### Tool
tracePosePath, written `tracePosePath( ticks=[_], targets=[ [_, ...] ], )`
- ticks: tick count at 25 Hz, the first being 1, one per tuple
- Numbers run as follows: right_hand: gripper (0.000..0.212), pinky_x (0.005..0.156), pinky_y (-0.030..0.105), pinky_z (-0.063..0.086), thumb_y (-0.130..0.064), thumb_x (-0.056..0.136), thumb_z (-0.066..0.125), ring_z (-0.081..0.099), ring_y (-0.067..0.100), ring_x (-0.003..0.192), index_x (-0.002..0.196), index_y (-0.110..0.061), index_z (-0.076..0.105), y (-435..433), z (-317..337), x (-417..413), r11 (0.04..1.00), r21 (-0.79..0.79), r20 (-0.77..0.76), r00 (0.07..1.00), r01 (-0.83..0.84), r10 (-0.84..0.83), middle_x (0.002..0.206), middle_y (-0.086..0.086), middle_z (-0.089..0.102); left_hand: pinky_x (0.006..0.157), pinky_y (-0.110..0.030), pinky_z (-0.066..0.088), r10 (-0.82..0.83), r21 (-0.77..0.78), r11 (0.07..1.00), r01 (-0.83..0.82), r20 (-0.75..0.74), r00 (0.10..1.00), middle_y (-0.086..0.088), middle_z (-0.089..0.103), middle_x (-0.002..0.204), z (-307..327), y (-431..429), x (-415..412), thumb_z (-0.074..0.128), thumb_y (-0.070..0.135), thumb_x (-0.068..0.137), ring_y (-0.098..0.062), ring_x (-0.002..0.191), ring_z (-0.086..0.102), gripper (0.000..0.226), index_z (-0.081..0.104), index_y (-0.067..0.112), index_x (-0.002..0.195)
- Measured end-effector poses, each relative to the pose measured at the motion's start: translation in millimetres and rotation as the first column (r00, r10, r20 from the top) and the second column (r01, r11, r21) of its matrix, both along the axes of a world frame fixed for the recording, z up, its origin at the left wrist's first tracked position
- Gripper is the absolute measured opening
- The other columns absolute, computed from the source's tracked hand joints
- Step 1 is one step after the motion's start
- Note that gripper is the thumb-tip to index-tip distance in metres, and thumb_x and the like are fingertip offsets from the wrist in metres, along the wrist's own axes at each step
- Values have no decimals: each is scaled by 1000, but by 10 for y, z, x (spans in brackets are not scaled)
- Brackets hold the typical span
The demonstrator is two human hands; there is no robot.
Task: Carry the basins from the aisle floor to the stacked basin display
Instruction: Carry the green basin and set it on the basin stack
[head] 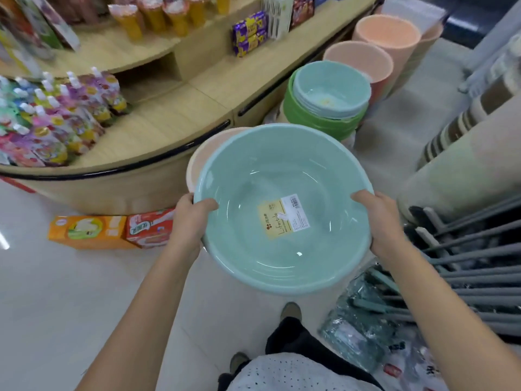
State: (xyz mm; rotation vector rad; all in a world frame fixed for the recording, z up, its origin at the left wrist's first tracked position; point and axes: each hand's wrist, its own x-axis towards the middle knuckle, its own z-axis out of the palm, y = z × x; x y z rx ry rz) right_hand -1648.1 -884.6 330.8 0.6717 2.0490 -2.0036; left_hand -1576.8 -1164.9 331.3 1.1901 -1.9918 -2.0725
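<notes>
Pale, glossy tiled floor (56, 306) underfoot, a shop aisle. Nearest on the right lie plastic-wrapped packs (358, 328) and grey rods (465, 266), bundled. Up off the floor, the mint-green basin (282, 221) is held level: round, smooth, shiny plastic, a yellow-and-white label (284, 217) stuck inside. The left hand (189, 221) is clamped on its left rim, thumb curled inside; the right hand (380, 221) grips the right rim the same way. A peach basin (203, 153) peeks out beneath it, nested. Left on the floor sit an orange carton (87, 231) and a red carton (149, 228). Beyond curves a light wood-grain display shelf (169, 114) with a dark edge strip, carrying colourful pouches (50, 119). Ahead stands the stacked basin display (329, 108), mint basins on green ones, with peach stacks (372, 52) further back.
</notes>
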Motion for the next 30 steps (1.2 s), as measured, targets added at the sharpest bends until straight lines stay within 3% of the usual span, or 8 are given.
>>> tracePosePath(
  ticks=[2,6,12,21,25,27,30],
  targets=[
    [7,48,27,47,-10,77,59,59,24,58,81,-5,61,221,25,-285,999,4,11,999,32,-32,73,12,62,43,-25,49,-48,1,999,48,20,999,-7,67,88,-1,194,-374,56,8,76,-23,68,65,28,57,9,105],
    [5,41,22,45,-10,77,59,59,14,43,72,-10,61,571,103,-951,998,12,-7,998,56,-56,64,7,62,60,-34,50,-100,-79,992,102,20,995,-8,67,93,12,506,-1067,57,13,75,-28,80,64,18,56,15,93],
    [4,44,22,47,-12,75,59,61,16,46,73,-12,63,893,37,-1830,993,-7,-5,993,120,-120,57,1,65,57,-30,44,-172,-130,977,171,8,985,-9,67,95,13,805,-2048,55,18,68,-27,83,64,37,59,10,104],
    [6,36,17,42,-8,75,60,57,9,38,70,-10,58,1010,40,-3456,985,32,-58,984,172,-170,43,-7,61,55,-30,44,-183,-124,975,183,9,983,-2,65,88,-48,905,-3821,56,16,71,-22,77,62,19,57,17,90],
    [3,48,22,47,-11,74,60,61,16,49,73,-9,62,1050,65,-4132,987,54,-40,988,150,-148,56,0,65,64,-36,51,-181,-183,966,183,27,983,-1,66,86,1,950,-4481,54,21,63,-24,77,64,25,60,20,87],
    [5,58,30,48,-13,73,60,61,23,60,75,-10,63,1086,47,-4479,992,46,-37,993,113,-112,69,7,65,59,-31,48,-174,-218,960,176,28,984,1,65,85,-34,970,-4767,56,19,68,-21,76,63,26,61,16,93],
    [3,61,32,46,-13,73,60,58,25,62,71,-11,61,1131,-48,-5052,995,79,-23,998,54,-52,70,8,63,54,-27,46,-157,-281,945,167,56,986,3,66,79,-143,1023,-5158,58,17,71,-18,72,64,16,64,16,85]
  ],
)
